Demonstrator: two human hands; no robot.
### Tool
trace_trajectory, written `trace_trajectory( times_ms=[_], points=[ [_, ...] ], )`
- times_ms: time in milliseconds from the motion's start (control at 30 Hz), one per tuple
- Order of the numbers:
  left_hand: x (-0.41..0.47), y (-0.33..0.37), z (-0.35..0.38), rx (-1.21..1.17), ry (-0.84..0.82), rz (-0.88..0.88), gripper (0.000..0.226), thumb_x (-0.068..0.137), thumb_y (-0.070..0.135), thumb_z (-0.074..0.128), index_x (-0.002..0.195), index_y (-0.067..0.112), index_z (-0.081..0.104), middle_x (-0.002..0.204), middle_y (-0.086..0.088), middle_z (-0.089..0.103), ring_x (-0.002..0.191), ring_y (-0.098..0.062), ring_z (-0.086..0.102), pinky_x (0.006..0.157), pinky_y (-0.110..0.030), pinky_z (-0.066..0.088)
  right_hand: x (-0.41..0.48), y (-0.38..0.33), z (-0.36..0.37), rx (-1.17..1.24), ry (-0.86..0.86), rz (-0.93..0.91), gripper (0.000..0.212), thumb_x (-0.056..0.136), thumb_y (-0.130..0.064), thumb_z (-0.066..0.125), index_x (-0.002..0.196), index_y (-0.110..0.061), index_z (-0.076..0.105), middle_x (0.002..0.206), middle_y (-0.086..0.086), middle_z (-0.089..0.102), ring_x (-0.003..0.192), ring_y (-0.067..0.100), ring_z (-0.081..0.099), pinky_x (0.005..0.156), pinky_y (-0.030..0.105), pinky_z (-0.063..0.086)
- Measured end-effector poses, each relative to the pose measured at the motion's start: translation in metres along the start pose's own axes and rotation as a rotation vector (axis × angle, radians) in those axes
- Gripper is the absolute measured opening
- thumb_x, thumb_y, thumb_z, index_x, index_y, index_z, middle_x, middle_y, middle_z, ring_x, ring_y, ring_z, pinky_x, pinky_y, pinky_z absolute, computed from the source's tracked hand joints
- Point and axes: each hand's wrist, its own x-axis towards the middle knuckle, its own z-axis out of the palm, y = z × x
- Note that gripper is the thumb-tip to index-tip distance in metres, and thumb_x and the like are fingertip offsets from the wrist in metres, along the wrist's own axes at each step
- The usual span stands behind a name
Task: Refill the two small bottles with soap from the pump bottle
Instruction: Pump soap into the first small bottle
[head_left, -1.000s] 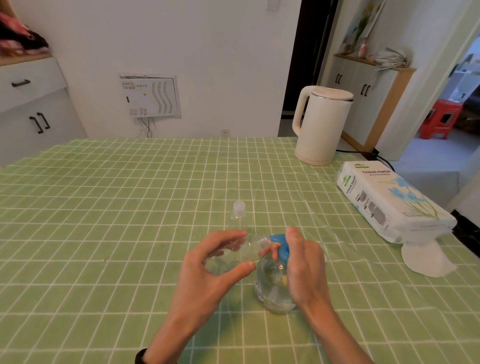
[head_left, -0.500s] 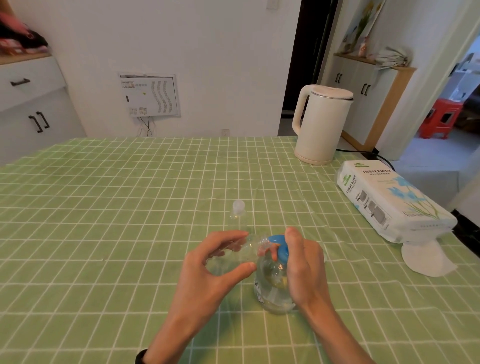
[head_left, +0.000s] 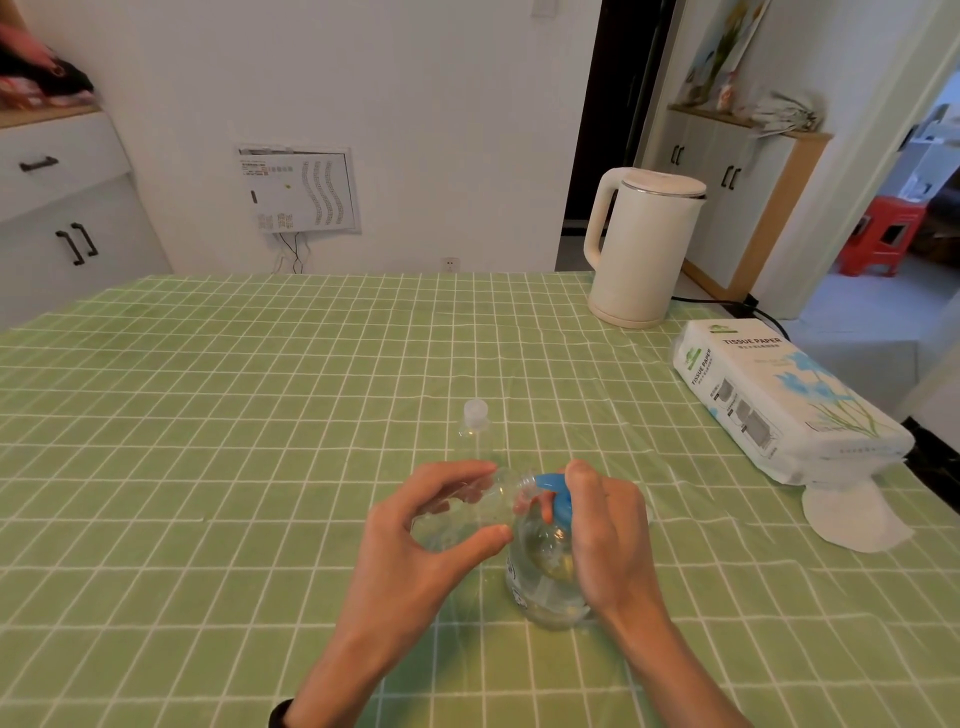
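Comparing this moment with the views from 1 s and 0.5 s before shows almost no change: both hands and all 3 bottles keep their positions, so the judgement is that 1 pumping stage is under way, not a move between stages. The left hand (head_left: 415, 545) has its fingers and thumb clamped round the held small bottle (head_left: 467, 512), which lies tilted nearly flat above the desk (head_left: 208, 415) with its mouth at the nozzle of the blue pump head (head_left: 556, 491). The right hand (head_left: 608, 540) has its fingers curled over that pump head, and the pump bottle (head_left: 545, 577) stands on the desk directly below. Soap flow cannot be seen. The second small bottle (head_left: 474, 423) stands capped and upright at 12 o'clock from the hands, apart from them, so refill 2 appears not yet started. The kettle (head_left: 644, 249) stands at 1 o'clock, the tissue pack (head_left: 779, 395) at 2 o'clock.
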Motion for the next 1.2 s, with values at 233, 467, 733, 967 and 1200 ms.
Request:
trace_trajectory(
  times_ms=[233, 467, 733, 967, 1200],
  points=[
    [-0.0015, -0.0001, -0.0007, 0.001, 0.005, 0.004, 0.045, 0.071, 0.04, 0.086, 0.114, 0.045, 0.074, 0.112, 0.016, 0.079, 0.109, -0.011, 0.074, 0.094, -0.014, 0.051, -0.0023, -0.0031, 0.0015, -0.005, 0.032, 0.017, 0.064, 0.095, -0.063, 0.028, 0.049, -0.032, 0.06, 0.047, -0.019, 0.059, 0.043, 0.001, 0.049, 0.053, 0.013, 0.038],
    [-0.0031, 0.0007, -0.0015, 0.022, 0.026, 0.015, 0.045, 0.072, 0.04, 0.084, 0.116, 0.044, 0.072, 0.113, 0.017, 0.078, 0.111, -0.012, 0.073, 0.095, -0.016, 0.052, -0.0007, -0.0028, 0.0007, 0.017, 0.015, 0.024, 0.059, 0.093, -0.059, 0.031, 0.048, -0.028, 0.052, 0.05, -0.013, 0.065, 0.047, 0.0, 0.056, 0.056, 0.012, 0.039],
    [-0.0026, -0.0002, 0.003, 0.082, 0.024, 0.07, 0.042, 0.075, 0.042, 0.083, 0.114, 0.038, 0.071, 0.112, 0.017, 0.077, 0.109, -0.011, 0.072, 0.091, -0.01, 0.048, 0.0002, -0.007, -0.0011, -0.031, -0.022, 0.035, 0.075, 0.09, -0.056, 0.035, 0.059, 0.01, 0.057, 0.048, 0.012, 0.054, 0.046, 0.025, 0.046, 0.052, 0.044, 0.043],
    [-0.0013, 0.0001, 0.0022, 0.153, 0.044, 0.134, 0.042, 0.079, 0.043, 0.082, 0.118, 0.033, 0.072, 0.112, 0.018, 0.075, 0.109, -0.009, 0.071, 0.093, -0.011, 0.048, -0.0012, -0.0028, 0.0007, -0.029, -0.016, 0.043, 0.082, 0.095, -0.063, 0.028, 0.06, -0.001, 0.069, 0.054, -0.015, 0.068, 0.049, 0.002, 0.056, 0.055, 0.018, 0.043],
    [-0.0028, 0.0042, 0.0033, 0.18, 0.078, 0.174, 0.045, 0.08, 0.046, 0.08, 0.124, 0.038, 0.073, 0.119, 0.018, 0.075, 0.115, -0.004, 0.07, 0.097, -0.012, 0.05, -0.0007, -0.0051, -0.0001, -0.013, 0.016, 0.05, 0.065, 0.095, -0.058, 0.033, 0.051, -0.02, 0.061, 0.055, -0.001, 0.068, 0.048, 0.012, 0.053, 0.056, 0.036, 0.046]
  ],
)
